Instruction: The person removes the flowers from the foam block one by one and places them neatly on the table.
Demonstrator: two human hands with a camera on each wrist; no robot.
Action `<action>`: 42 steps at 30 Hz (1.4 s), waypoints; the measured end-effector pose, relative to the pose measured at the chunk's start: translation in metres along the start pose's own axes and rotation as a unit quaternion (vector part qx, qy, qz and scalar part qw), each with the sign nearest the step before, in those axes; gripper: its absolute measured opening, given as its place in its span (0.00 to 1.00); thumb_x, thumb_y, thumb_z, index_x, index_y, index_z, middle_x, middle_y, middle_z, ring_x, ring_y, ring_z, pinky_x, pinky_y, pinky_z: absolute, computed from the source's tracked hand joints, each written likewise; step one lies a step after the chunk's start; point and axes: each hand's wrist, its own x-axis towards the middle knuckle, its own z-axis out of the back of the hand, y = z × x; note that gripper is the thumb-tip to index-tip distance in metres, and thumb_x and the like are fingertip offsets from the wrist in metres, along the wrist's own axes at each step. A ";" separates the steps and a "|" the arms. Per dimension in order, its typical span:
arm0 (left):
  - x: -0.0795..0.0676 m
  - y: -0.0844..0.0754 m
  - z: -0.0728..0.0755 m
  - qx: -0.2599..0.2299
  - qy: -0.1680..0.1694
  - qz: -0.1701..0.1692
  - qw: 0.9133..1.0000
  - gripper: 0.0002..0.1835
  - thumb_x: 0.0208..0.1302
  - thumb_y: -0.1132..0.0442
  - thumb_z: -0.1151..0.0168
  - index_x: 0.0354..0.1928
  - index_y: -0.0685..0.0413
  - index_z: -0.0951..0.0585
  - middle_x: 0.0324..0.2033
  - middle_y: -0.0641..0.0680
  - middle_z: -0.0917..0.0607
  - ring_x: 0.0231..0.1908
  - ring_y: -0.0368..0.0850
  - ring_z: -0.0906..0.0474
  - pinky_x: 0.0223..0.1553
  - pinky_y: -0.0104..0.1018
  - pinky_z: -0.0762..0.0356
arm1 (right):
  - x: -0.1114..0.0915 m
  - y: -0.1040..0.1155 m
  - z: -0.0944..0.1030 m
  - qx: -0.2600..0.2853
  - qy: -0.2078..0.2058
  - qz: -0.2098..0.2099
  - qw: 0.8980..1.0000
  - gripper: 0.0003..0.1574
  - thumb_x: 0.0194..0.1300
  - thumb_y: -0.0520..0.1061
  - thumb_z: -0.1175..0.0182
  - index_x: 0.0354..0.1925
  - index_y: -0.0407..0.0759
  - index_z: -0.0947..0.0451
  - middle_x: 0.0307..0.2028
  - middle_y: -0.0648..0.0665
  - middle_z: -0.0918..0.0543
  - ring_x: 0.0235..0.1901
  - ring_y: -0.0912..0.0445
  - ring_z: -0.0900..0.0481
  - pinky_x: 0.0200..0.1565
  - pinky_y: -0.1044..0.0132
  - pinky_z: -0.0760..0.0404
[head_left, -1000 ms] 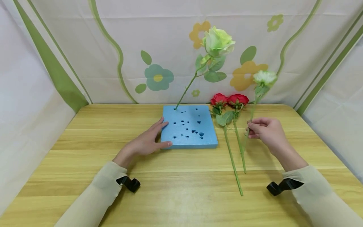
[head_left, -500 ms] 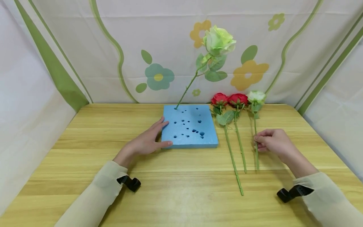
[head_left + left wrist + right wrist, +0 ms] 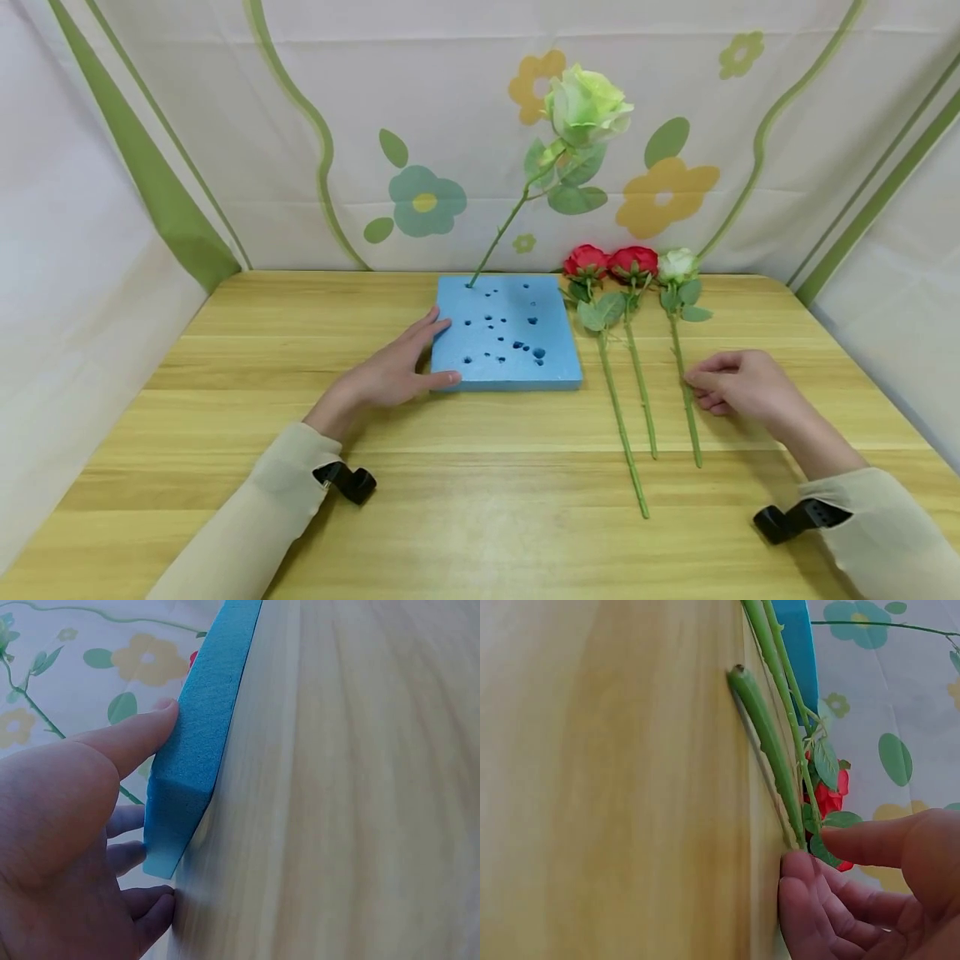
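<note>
My left hand (image 3: 386,371) rests at the left side of a blue foam block (image 3: 558,333) dotted with holes. Its thumb touches the front edge, and its fingers lie fairly straight along the left side. One pale green rose (image 3: 588,107) stands tilted to the right, its stem in a hole at the block's back left. My right hand (image 3: 746,387) is beside the stem of a white rose (image 3: 677,265) lying on the table. In the right wrist view, thumb and index finger are parted around this stem (image 3: 765,735), without a visible pinch; the fingertips partly hide it.
Two red roses, one left (image 3: 587,262) and one right (image 3: 634,263), lie between the block and the white rose, stems toward me. The wooden table (image 3: 480,517) ends at a patterned curtain (image 3: 315,242) behind.
My right hand has lowered the white rose from upright onto the table, right of the red roses, and its grip has loosened. My left hand stays at the block.
</note>
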 end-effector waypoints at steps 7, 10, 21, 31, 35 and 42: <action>0.002 -0.001 0.000 0.003 0.001 -0.001 1.000 0.51 0.74 0.39 0.36 0.87 0.44 0.52 0.87 0.50 0.63 0.87 0.56 0.64 0.84 0.64 0.54 | 0.001 0.007 0.007 -0.005 -0.044 0.036 0.998 0.29 0.81 0.52 0.42 0.60 0.25 0.21 0.34 0.49 0.09 0.30 0.61 0.14 0.35 0.64 0.11; 0.002 -0.001 0.000 0.007 0.001 -0.001 1.000 0.51 0.74 0.39 0.35 0.87 0.45 0.52 0.87 0.50 0.63 0.87 0.57 0.64 0.83 0.64 0.54 | 0.004 0.017 0.005 -0.003 -0.056 0.045 0.997 0.30 0.81 0.54 0.42 0.60 0.27 0.21 0.35 0.51 0.09 0.31 0.62 0.14 0.37 0.64 0.11; 0.002 -0.002 -0.001 0.006 0.003 0.001 1.000 0.52 0.74 0.39 0.35 0.87 0.44 0.52 0.87 0.50 0.63 0.87 0.57 0.64 0.83 0.64 0.54 | 0.022 0.064 -0.018 0.077 -0.045 0.083 0.993 0.29 0.79 0.55 0.39 0.60 0.31 0.23 0.34 0.58 0.11 0.34 0.63 0.11 0.42 0.62 0.09; 0.003 -0.003 0.000 0.008 0.003 0.002 1.000 0.52 0.73 0.39 0.35 0.87 0.44 0.52 0.87 0.50 0.63 0.87 0.57 0.64 0.83 0.64 0.54 | 0.043 0.105 -0.053 0.120 -0.038 0.116 0.985 0.27 0.78 0.55 0.38 0.60 0.34 0.22 0.39 0.49 0.11 0.38 0.56 0.10 0.46 0.59 0.10; 0.003 -0.002 0.000 0.011 0.002 0.001 1.000 0.52 0.74 0.39 0.35 0.87 0.45 0.52 0.87 0.51 0.63 0.87 0.57 0.64 0.83 0.64 0.54 | 0.054 0.126 -0.066 0.141 -0.041 0.117 0.982 0.25 0.77 0.53 0.36 0.59 0.36 0.21 0.43 0.43 0.10 0.42 0.52 0.11 0.49 0.56 0.10; 0.002 0.000 0.001 0.012 0.004 0.002 1.000 0.52 0.74 0.39 0.35 0.87 0.46 0.53 0.87 0.51 0.64 0.87 0.57 0.64 0.84 0.64 0.54 | 0.068 0.161 -0.086 0.161 -0.041 0.130 0.978 0.25 0.77 0.49 0.36 0.65 0.38 0.22 0.54 0.37 0.12 0.51 0.47 0.13 0.51 0.55 0.11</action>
